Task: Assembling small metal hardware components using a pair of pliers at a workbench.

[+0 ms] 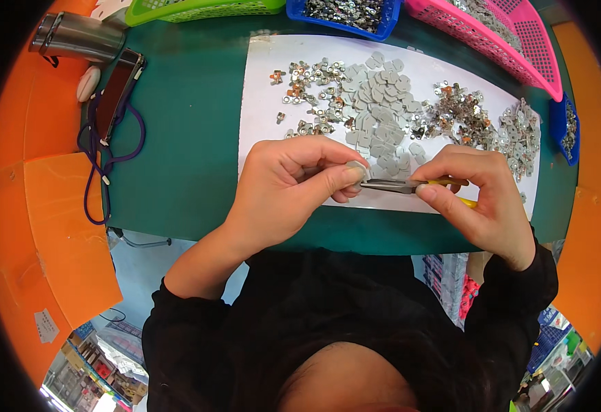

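Note:
Between thumb and fingers, my left hand [300, 180] pinches a small grey plate [359, 169], mostly covered by the fingertips. My right hand [482, 196] is closed on long-nose pliers [396, 186] with yellow handles. The pliers' tips point left and reach the grey plate at my left fingertips; whether they grip it is too small to tell. Just beyond both hands, a heap of grey plates [383, 93] lies on a white sheet [262, 75]. Small metal fittings [314, 89] lie left of the heap, and darker metal pieces [458, 110] lie to its right.
Along the far edge stand a green basket [204, 9], a blue tray [383, 31] of metal parts and a pink basket [534, 51]. Another blue tray [567, 130] sits far right. A phone [116, 96] with a purple cord and a steel flask [81, 38] lie left on the green table [183, 103].

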